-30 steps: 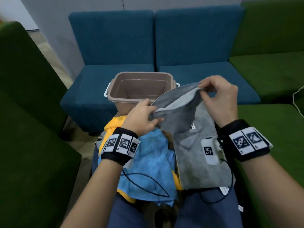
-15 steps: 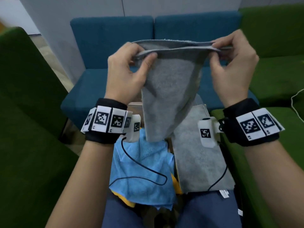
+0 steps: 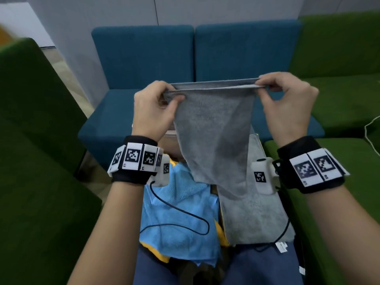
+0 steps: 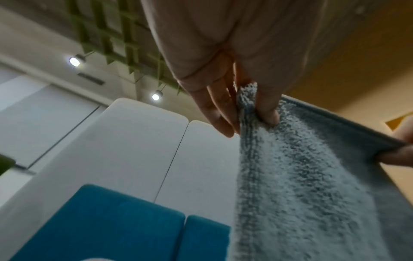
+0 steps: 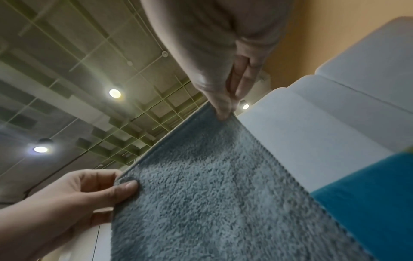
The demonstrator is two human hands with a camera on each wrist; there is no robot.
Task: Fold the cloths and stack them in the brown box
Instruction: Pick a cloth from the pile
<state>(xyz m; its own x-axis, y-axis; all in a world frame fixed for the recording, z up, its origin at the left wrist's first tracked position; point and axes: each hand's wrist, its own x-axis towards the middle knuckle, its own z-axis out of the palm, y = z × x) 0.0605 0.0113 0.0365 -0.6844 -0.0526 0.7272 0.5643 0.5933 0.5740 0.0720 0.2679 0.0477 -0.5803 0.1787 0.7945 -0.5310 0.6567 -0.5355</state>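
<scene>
since both hands are up at chest height, the grey cloth (image 3: 213,128) hangs doubled over, its two top edges lined up so the fold comes out square. left hand (image 3: 153,112) pinches one top corner, right hand (image 3: 287,105) pinches the other, pulling the edge taut. the brown box is almost all hidden behind it. blue cloth (image 3: 181,212) and another grey cloth (image 3: 253,219) wait on the lap.

Dim, soft indoor light; round ceiling spotlights (image 5: 114,93) glare above the grey terry cloth (image 5: 201,185); frame edges smear, bend.
</scene>
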